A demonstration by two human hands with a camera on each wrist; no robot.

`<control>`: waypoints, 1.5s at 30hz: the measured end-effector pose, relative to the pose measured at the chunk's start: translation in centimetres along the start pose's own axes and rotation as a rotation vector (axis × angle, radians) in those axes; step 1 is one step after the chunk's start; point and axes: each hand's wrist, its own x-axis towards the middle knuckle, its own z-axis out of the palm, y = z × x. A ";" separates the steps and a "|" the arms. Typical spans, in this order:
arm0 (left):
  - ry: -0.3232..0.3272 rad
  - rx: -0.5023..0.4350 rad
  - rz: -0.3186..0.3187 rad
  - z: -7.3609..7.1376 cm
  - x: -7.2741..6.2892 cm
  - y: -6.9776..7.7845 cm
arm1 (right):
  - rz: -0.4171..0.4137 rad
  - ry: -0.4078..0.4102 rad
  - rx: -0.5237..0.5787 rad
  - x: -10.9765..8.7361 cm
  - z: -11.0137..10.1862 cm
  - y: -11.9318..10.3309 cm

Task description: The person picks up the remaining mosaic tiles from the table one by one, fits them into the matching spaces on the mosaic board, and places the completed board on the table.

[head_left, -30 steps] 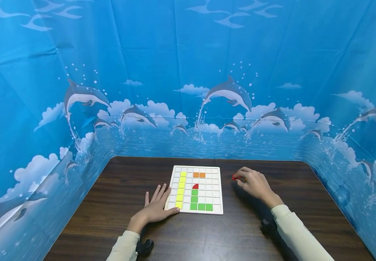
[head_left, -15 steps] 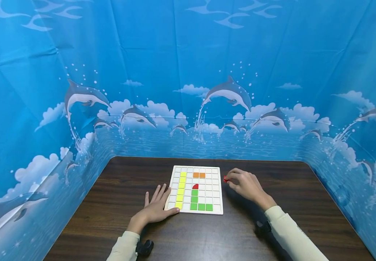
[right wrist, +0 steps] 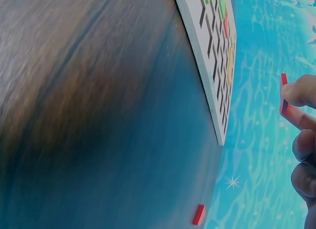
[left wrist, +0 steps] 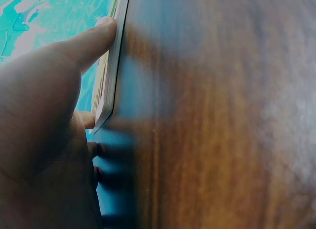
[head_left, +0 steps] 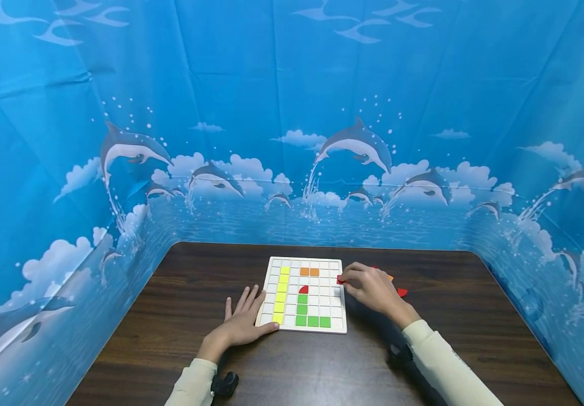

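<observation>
My right hand (head_left: 370, 287) pinches a red tile (head_left: 340, 279) between thumb and finger, lifted at the edge of the white grid board (head_left: 324, 301) nearest that hand. My left hand (head_left: 240, 326), fingers spread, steadies the opposite side. Advised: light left-hand pressure, tile squared to the grid lines, fingertips clear of its underside before lowering.
</observation>
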 end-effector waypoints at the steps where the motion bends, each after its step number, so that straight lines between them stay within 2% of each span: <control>1: 0.004 -0.002 0.005 0.2 0.1 -0.2 | -0.002 -0.001 -0.002 0.0 0.1 -0.1; 7: 0.016 0.040 -0.006 1.0 0.5 -1.1 | -0.005 -0.012 0.007 0.6 0.7 -0.8; 11: 0.022 0.023 0.006 1.1 0.5 -1.3 | -0.006 -0.024 0.029 1.0 1.1 -1.0; 15: 0.014 0.006 0.010 0.7 0.3 -0.9 | -0.021 -0.031 0.038 1.3 1.5 -1.2; 19: -0.010 0.017 -0.023 -0.1 -0.1 0.0 | -0.029 -0.041 0.018 1.5 2.0 -1.4; 25: -0.004 0.053 -0.039 0.6 0.5 -0.8 | -0.042 -0.051 0.010 1.9 2.5 -1.7; 34: 0.028 0.015 0.022 0.9 0.4 -1.3 | -0.045 -0.109 -0.013 2.5 3.5 -1.9; 40: 0.026 0.016 0.018 0.8 0.3 -1.0 | -0.070 -0.128 -0.013 2.9 4.3 -1.9; 45: 0.022 0.015 0.024 0.6 0.2 -0.8 | -0.040 -0.153 -0.037 3.2 4.9 -2.0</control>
